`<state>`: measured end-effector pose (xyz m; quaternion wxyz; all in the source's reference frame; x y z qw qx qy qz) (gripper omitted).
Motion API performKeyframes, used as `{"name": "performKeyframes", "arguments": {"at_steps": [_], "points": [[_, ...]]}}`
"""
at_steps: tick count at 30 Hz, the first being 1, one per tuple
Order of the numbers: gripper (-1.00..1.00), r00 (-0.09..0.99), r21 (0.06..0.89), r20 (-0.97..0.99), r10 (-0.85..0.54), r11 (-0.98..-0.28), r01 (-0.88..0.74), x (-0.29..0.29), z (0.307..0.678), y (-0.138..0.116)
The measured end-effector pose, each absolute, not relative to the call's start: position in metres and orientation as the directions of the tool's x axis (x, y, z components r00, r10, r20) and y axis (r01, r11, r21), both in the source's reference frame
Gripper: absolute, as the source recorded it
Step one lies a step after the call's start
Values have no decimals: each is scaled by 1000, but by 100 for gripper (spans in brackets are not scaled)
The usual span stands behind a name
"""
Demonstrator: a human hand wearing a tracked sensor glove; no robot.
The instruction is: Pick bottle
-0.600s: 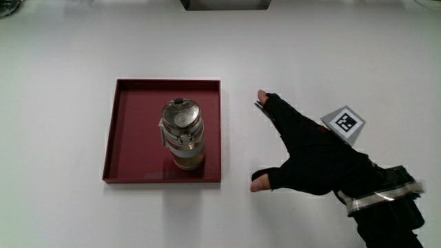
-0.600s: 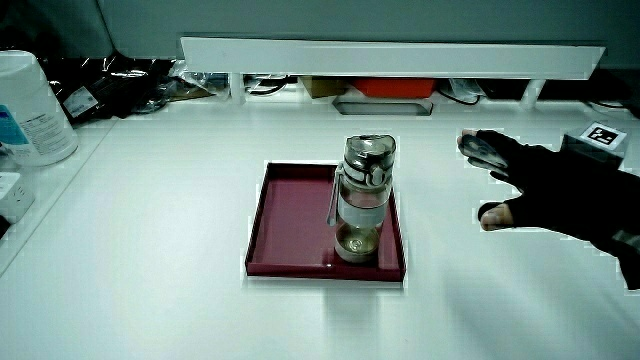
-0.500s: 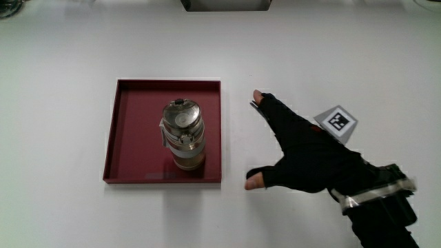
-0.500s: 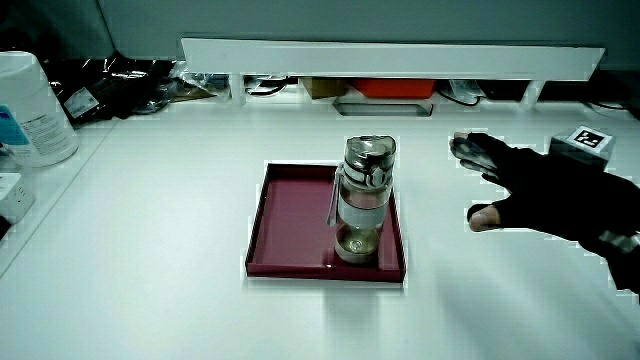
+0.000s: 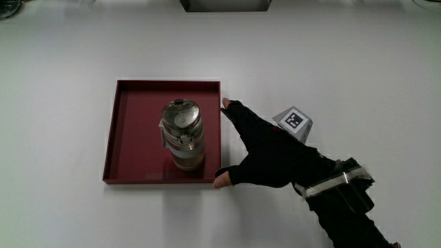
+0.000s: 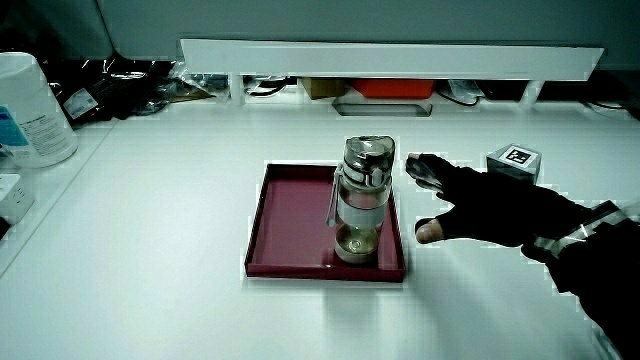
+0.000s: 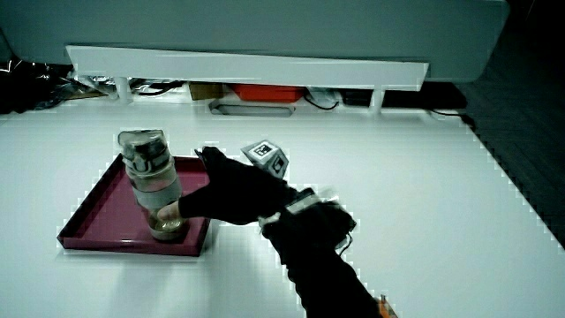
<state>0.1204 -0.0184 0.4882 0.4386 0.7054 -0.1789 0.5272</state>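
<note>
A clear bottle (image 5: 182,134) with a metal cap and a little amber liquid stands upright in a dark red tray (image 5: 131,131), near the tray's edge closest to the person. Both side views show the bottle (image 6: 362,200) (image 7: 153,184) too. The hand (image 5: 265,148) hovers beside the tray, fingers spread wide toward the bottle, holding nothing. Its thumb tip and fingertips reach the tray's rim, still apart from the bottle. In both side views the hand (image 6: 470,205) (image 7: 225,190) is level with the bottle's lower half.
A low white partition (image 6: 390,55) runs along the table's edge farthest from the person, with cables and an orange item under it. In a side view a large white container (image 6: 30,110) stands at the table's edge.
The hand has moved across the table toward the tray and bottle, fingers still spread. Bottle and tray have not moved.
</note>
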Motion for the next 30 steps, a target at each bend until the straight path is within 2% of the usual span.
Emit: {"name": "performKeyframes", "arguments": {"at_steps": [14,30], "points": [[0,379,467,884,273,-509,-723,94,521,-22],[0,371,480,876,307,-502,-719,74,549,-22]]}}
